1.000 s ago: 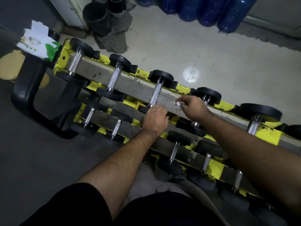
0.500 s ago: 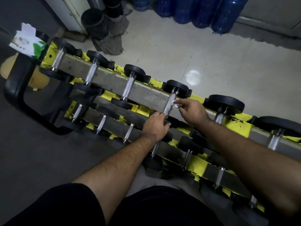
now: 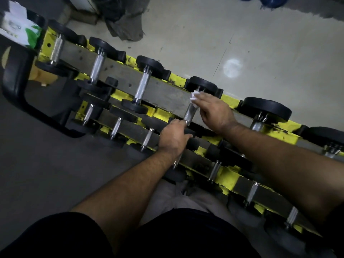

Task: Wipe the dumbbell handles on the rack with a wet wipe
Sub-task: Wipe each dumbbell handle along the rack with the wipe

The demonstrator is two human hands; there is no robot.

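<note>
A yellow and grey rack [image 3: 163, 97] runs from upper left to lower right and carries several black dumbbells with metal handles. My right hand [image 3: 214, 112] holds a white wet wipe [image 3: 194, 95] against the upper end of one knurled handle [image 3: 189, 114] on the top tier. My left hand [image 3: 174, 136] grips the near black head of that same dumbbell, at the handle's lower end. Other handles [image 3: 142, 86] lie bare to the left.
A white and green wipes pack [image 3: 18, 28] sits at the rack's far left end. A black curved frame [image 3: 16, 86] stands left of the rack. Dark bags [image 3: 124, 19] and blue bottles [image 3: 270, 0] stand on the pale floor behind.
My right hand slid the wipe up along the handle toward the far dumbbell head. My left hand stayed at the near head. The view drifted.
</note>
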